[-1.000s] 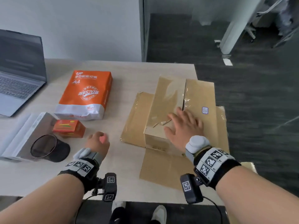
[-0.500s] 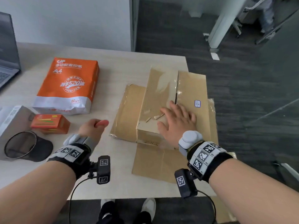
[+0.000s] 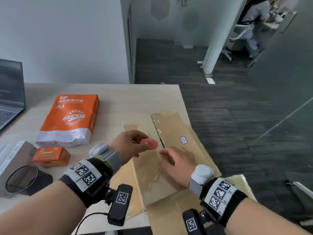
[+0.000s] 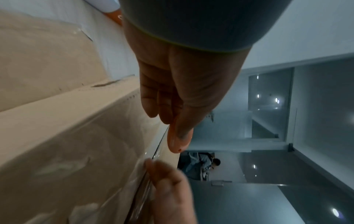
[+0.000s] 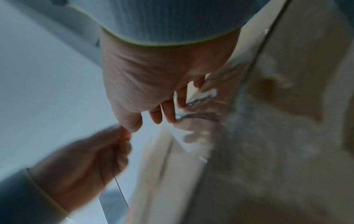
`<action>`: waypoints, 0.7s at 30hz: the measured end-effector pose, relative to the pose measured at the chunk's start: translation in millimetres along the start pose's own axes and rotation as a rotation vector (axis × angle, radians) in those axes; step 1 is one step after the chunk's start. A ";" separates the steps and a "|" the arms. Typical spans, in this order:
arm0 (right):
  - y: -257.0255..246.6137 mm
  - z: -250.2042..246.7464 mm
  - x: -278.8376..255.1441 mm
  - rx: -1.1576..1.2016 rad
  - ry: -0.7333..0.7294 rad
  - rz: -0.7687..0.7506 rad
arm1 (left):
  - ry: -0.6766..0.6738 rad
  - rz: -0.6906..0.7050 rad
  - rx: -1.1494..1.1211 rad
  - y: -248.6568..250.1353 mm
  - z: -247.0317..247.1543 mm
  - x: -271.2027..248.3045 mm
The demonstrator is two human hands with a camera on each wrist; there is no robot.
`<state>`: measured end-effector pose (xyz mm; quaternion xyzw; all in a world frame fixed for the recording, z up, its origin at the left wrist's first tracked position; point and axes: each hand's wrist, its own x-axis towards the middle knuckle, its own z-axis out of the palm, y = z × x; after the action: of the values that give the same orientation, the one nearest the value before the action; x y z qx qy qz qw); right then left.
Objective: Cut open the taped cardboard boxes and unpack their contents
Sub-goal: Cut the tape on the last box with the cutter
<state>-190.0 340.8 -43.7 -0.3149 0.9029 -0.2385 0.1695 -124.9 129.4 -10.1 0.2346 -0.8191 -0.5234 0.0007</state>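
A brown cardboard box (image 3: 172,131) sealed with clear tape lies on the table's right part, with a dark slit along its centre seam. My left hand (image 3: 144,146) hovers over the box top and pinches a small pink round cutter (image 3: 149,144) between thumb and fingers. In the left wrist view the cutter (image 4: 177,144) pokes out past the thumb, just above the taped box (image 4: 76,136). My right hand (image 3: 166,156) lies flat on the box top with straight fingers, close to the cutter. The right wrist view shows those fingers (image 5: 168,112) touching wrinkled tape.
An orange A4 paper ream (image 3: 69,119), a small orange box (image 3: 51,156), a black mesh cup (image 3: 22,179) on its side and a laptop (image 3: 10,99) occupy the left. Flattened cardboard (image 3: 169,216) lies under the box by the front edge. The table's right edge (image 3: 183,102) is near.
My left hand rose from the table left of the box and came right, over the box top, with the cutter. The right hand stayed pressed on the box.
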 end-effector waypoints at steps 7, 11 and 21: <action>-11.2 -22.4 -6.4 0.715 -0.086 0.097 | -0.173 0.032 0.041 16.7 33.7 -14.0; -8.1 -20.8 -5.5 0.784 -0.010 0.138 | -0.212 0.007 -0.029 20.7 32.5 -10.5; -22.5 -21.8 27.5 0.978 0.157 0.423 | 0.091 0.057 0.423 -7.6 -23.1 77.5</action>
<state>-209.5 314.5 -17.9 0.0081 0.7402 -0.6146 0.2727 -185.2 77.2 -25.1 0.2296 -0.9161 -0.3286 0.0033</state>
